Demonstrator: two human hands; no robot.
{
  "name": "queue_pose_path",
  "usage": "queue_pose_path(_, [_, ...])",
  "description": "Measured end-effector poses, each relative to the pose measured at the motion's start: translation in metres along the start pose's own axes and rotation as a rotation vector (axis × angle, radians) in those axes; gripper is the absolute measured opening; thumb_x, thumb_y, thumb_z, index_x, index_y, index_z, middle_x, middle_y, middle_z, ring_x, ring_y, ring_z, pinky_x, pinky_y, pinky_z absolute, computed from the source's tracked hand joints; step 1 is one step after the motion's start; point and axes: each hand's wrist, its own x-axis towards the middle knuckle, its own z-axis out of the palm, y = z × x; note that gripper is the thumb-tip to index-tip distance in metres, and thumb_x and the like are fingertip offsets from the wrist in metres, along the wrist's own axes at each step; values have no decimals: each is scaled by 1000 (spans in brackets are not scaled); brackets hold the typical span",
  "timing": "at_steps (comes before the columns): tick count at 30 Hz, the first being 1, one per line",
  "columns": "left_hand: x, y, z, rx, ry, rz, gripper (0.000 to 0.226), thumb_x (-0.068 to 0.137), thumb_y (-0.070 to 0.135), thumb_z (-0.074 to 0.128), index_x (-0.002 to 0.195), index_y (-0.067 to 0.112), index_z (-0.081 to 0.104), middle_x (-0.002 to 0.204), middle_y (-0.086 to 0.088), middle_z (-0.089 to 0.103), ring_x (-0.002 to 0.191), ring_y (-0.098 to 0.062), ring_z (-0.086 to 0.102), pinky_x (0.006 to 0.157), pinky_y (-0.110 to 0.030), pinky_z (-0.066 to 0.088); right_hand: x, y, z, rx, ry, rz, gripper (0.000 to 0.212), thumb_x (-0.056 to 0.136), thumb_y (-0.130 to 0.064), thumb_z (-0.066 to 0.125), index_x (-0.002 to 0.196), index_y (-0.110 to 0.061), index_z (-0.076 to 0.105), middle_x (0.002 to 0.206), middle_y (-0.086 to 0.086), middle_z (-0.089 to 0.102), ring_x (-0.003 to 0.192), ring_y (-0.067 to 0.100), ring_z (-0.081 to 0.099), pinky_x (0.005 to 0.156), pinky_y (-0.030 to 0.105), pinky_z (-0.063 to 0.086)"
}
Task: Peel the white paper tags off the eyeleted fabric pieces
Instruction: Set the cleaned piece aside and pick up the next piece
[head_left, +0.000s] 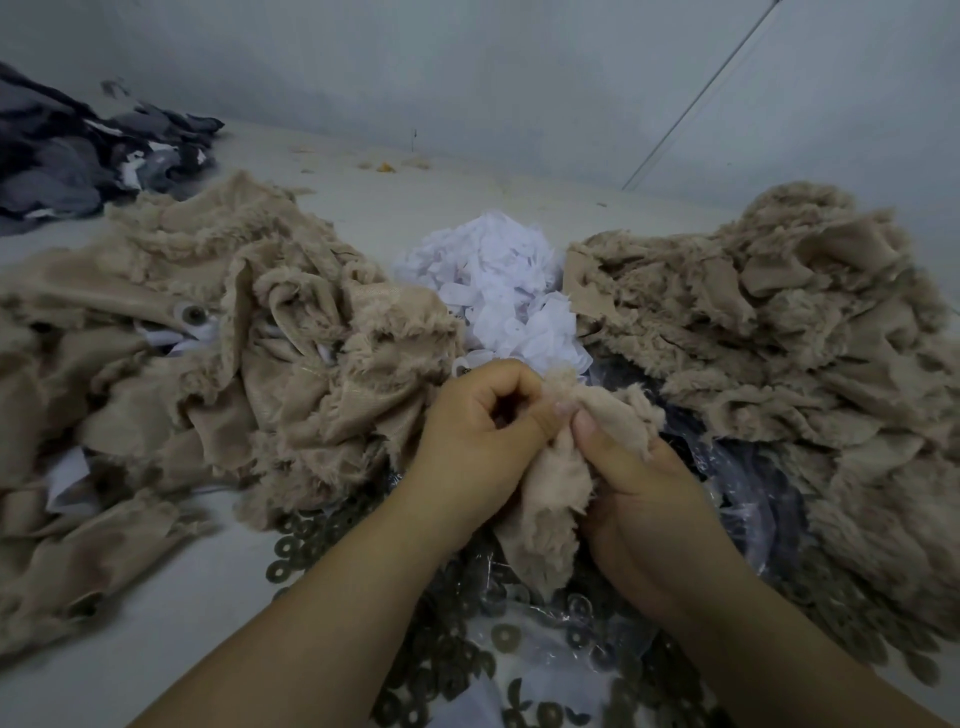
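A small beige furry fabric piece (550, 499) hangs between my two hands at the centre. My left hand (478, 431) is curled, its thumb and fingertips pinching the piece's upper edge. My right hand (639, 499) grips the piece from the right, thumb pressed against the top. No white tag shows on this piece. Behind my hands lies a heap of peeled white paper tags (498, 291). A big pile of beige fabric pieces (208, 364) lies at the left, one metal eyelet (195, 313) showing on it. Another beige pile (779, 332) lies at the right.
Several bronze metal rings (311, 530) lie scattered on the pale table in front of me, some on a clear plastic bag (571, 623) over dark material. Dark grey fabric (78, 156) is heaped at the far left. A pale wall stands behind.
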Motion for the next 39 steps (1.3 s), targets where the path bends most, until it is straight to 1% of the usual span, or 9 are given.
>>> queue_pose_path(4, [0,-2,-2,-132,1,-116,31,88,25,61,74,-3,57,68,-16,51,69,-22,47,66,-38,44,0,0,-2,-46,53,12,38,91,-21,56,122,0,66,118,21,71,113,33,69,100,45,54])
queue_pose_path(11, [-2,-2,1,-107,3,-112,31,90,24,61,73,-1,57,67,-9,54,65,-19,48,58,-30,45,-3,-1,-1,-31,51,7,37,85,-27,64,111,-3,74,115,21,72,108,32,71,87,39,60])
queue_pose_path(16, [-3,1,2,-118,-3,-145,38,96,21,59,72,-6,49,67,-10,45,65,-22,40,61,-37,38,-2,-1,-1,11,51,83,39,85,-23,65,115,0,71,117,24,71,109,34,70,88,42,59])
queue_pose_path(20, [-2,3,1,-114,-74,-171,37,86,33,63,71,-1,55,66,-9,48,65,-22,42,59,-34,40,-3,-4,1,52,31,141,44,86,-24,62,122,2,66,120,25,69,110,35,69,84,41,61])
queue_pose_path(24, [-2,2,-1,-160,-96,-199,37,88,30,60,72,-4,54,70,-13,50,68,-25,43,65,-40,39,-4,-6,0,79,5,199,41,91,-23,58,124,0,65,119,24,70,108,35,71,75,39,62])
queue_pose_path(27, [-2,2,-1,-191,-86,-216,29,88,28,60,67,8,60,66,-9,51,65,-22,44,62,-34,40,-4,-6,-2,75,-17,247,41,91,-26,56,123,-2,66,117,22,72,105,32,72,74,37,63])
queue_pose_path(34, [1,0,-2,-167,-121,-168,53,90,37,58,81,-15,50,75,-14,50,71,-25,42,69,-40,39,1,-8,-10,87,-31,321,43,95,-33,53,120,-3,71,122,21,70,109,31,71,86,39,61])
queue_pose_path(38, [2,2,-8,-123,-235,-195,24,85,27,65,65,16,61,60,3,52,54,-7,45,55,-15,39,4,-11,-13,135,-46,353,45,92,-36,51,102,-2,78,112,21,73,100,29,74,80,38,62])
queue_pose_path(39, [2,3,-9,-125,-247,-208,20,84,24,67,65,18,62,61,2,52,56,-8,45,55,-16,37,5,-11,-15,165,-44,374,47,92,-37,51,100,-1,79,109,21,74,97,29,75,77,38,62])
